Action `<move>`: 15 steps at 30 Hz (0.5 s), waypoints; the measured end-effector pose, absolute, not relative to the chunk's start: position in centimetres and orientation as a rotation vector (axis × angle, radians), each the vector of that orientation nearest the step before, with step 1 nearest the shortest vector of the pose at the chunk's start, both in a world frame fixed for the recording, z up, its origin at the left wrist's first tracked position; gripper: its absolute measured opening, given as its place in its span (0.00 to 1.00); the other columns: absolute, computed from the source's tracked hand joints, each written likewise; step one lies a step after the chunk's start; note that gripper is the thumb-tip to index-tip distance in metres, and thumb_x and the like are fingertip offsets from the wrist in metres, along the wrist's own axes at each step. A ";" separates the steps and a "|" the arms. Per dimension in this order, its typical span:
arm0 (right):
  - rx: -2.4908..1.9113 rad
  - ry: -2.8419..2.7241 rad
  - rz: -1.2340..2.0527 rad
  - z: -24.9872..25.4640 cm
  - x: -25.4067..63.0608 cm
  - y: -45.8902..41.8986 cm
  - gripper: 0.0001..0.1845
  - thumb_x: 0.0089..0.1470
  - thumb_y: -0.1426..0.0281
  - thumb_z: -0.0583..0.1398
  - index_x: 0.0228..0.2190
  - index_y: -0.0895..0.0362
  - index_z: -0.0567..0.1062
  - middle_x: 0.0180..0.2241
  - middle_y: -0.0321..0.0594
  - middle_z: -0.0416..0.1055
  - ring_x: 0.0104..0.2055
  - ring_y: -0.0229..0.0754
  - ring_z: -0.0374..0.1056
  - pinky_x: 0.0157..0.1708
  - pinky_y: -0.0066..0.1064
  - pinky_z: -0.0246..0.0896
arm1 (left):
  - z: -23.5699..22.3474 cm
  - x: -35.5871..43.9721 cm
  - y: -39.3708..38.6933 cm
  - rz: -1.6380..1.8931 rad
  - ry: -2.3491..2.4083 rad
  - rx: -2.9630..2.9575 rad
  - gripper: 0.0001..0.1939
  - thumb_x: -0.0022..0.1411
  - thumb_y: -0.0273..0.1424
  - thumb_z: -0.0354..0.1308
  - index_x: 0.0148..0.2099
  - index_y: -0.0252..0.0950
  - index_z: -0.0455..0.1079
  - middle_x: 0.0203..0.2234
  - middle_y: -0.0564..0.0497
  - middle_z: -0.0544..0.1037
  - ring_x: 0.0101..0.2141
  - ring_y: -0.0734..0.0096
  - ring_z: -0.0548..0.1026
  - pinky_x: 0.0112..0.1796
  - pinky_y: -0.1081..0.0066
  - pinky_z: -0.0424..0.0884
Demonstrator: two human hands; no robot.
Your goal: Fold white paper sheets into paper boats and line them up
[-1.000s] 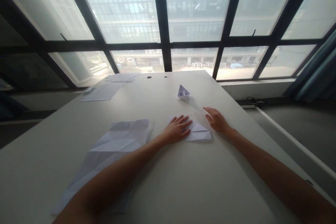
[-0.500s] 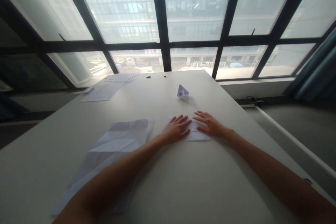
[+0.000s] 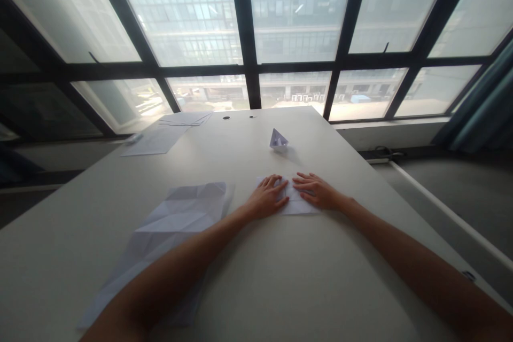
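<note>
A small folded sheet of white paper [image 3: 298, 206] lies flat on the table, partly hidden beneath both hands. My left hand [image 3: 266, 197] rests on its left part, fingers spread and slightly bent. On the right part lies my right hand [image 3: 318, 192], its fingers outstretched toward the left hand. A narrow strip of paper shows between the fingertips. Just beyond the hands stands a folded paper boat [image 3: 278, 141] with a pointed peak. A large creased sheet of paper [image 3: 176, 219] lies to the left, partly covered by my left forearm.
The white table [image 3: 320, 278] reaches forward to tall dark-framed windows. Several flat paper sheets [image 3: 160, 139] lie at its far left, with a small unclear object [image 3: 134, 139] on their edge. Two small holes show near the far edge. A blue curtain [image 3: 476, 107] hangs at the right.
My right hand has slid slightly left and down over the folded paper, closer to my left hand. The left fingers have bent a little more. The boat and large sheet stay put.
</note>
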State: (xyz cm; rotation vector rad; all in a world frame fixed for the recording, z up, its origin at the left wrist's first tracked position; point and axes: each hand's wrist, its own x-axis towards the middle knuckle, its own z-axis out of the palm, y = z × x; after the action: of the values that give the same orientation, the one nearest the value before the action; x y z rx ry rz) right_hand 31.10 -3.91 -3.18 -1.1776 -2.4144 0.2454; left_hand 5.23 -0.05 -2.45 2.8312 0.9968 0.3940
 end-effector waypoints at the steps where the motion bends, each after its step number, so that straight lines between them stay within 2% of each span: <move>1: -1.173 -2.409 0.247 -3.1 31.0 -3.9 0.23 0.62 0.69 0.57 0.57 0.46 0.71 0.61 0.40 0.65 0.68 0.51 0.52 0.64 0.56 0.47 | -2.4 5.2 -0.1 0.400 0.986 2.837 0.29 0.69 0.47 0.49 0.67 0.42 0.58 0.64 0.42 0.60 0.64 0.54 0.56 0.64 0.55 0.52; 5: -1.123 -2.385 0.242 -2.9 30.7 -4.0 0.20 0.59 0.72 0.59 0.51 0.47 0.76 0.57 0.40 0.70 0.66 0.49 0.57 0.63 0.54 0.49 | -2.2 5.1 -0.1 0.397 0.934 2.856 0.29 0.69 0.46 0.48 0.67 0.42 0.58 0.64 0.43 0.60 0.64 0.54 0.56 0.63 0.56 0.53; 10: -1.093 -2.342 0.206 -3.0 30.3 -4.0 0.13 0.57 0.69 0.62 0.44 0.47 0.80 0.53 0.39 0.74 0.62 0.49 0.62 0.62 0.51 0.53 | -1.9 5.0 -0.1 0.308 0.874 2.844 0.29 0.70 0.46 0.47 0.69 0.44 0.55 0.67 0.47 0.58 0.67 0.53 0.52 0.64 0.53 0.49; 15: -1.138 -2.379 0.236 -3.1 30.2 -4.2 0.21 0.60 0.68 0.59 0.54 0.47 0.74 0.60 0.41 0.67 0.66 0.52 0.56 0.63 0.54 0.49 | -1.7 5.1 -0.3 0.288 0.854 2.820 0.31 0.70 0.45 0.46 0.71 0.48 0.48 0.69 0.52 0.54 0.68 0.56 0.48 0.65 0.51 0.47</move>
State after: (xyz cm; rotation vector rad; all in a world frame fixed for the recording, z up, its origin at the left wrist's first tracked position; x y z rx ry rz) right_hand 30.25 -4.21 -3.08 -1.1381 -2.3788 0.2360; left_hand 5.11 -0.30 -1.73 2.8198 0.8537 0.2879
